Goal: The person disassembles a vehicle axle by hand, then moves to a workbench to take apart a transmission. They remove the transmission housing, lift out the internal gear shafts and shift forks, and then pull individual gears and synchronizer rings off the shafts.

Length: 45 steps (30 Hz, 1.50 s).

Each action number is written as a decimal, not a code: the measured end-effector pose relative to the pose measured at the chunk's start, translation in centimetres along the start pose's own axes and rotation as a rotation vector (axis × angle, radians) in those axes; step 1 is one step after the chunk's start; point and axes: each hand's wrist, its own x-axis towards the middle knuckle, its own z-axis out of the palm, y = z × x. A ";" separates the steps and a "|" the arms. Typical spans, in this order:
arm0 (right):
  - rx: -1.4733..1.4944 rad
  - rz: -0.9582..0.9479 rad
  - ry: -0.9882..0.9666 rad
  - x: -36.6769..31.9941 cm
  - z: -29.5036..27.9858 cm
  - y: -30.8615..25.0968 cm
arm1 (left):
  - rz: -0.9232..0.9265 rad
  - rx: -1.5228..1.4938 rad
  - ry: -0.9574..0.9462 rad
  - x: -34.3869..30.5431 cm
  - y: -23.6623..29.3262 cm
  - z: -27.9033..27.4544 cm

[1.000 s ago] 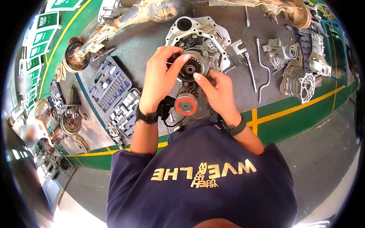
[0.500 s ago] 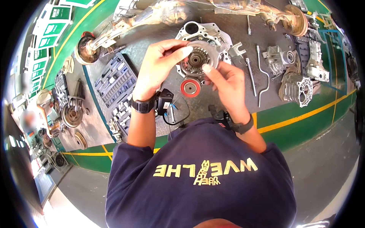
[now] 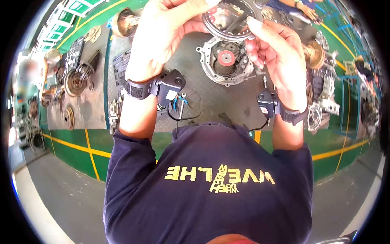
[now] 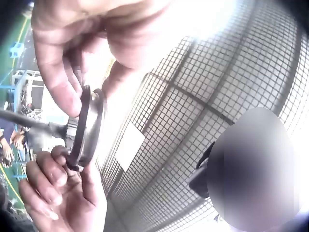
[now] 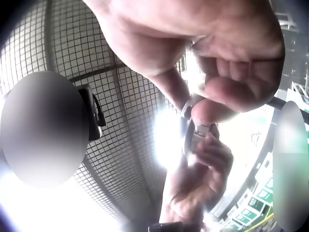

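A grooved metal ring, shiny and see-through at its middle, is held up above the bench near the top of the head view. My left hand pinches its left side between thumb and fingers. On the opposite side my right hand grips the rim, thumb over the near face. The left wrist view shows the ring edge-on, with a dark rod reaching away from its far side. Below the hands lies an open gearbox housing with gears inside; a red-faced bearing sits over them.
Pliers with blue handles lie on the bench left of centre. Metal castings stand at the right, and a brake drum is on the left-hand bench. Black cameras are strapped to both wrists.
Both hands have lifted the ring up and away from over the housing, toward the top of the head view. The head view has shifted, so the housing and red-faced bearing now show fully below.
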 end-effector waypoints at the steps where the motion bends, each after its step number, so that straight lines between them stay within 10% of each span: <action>1: 0.032 0.025 -0.044 0.0 0.9 -0.1 | -0.011 -0.023 0.039 -1.4 0.7 -0.1; 15: 0.157 0.413 -0.142 -4.4 8.2 12.9 | -0.157 -0.416 0.268 -14.3 -8.6 -7.0; 21: 0.248 0.650 -0.125 -9.4 4.7 21.8 | -0.486 -0.172 0.269 -17.3 -13.8 -7.5; 25: 0.125 0.668 -0.100 -12.7 1.6 22.0 | -0.703 -0.170 0.157 -18.1 -14.9 -6.1; 45: 0.197 0.325 0.061 -15.3 -1.2 13.4 | -0.535 0.040 -0.039 -15.6 -12.5 -1.1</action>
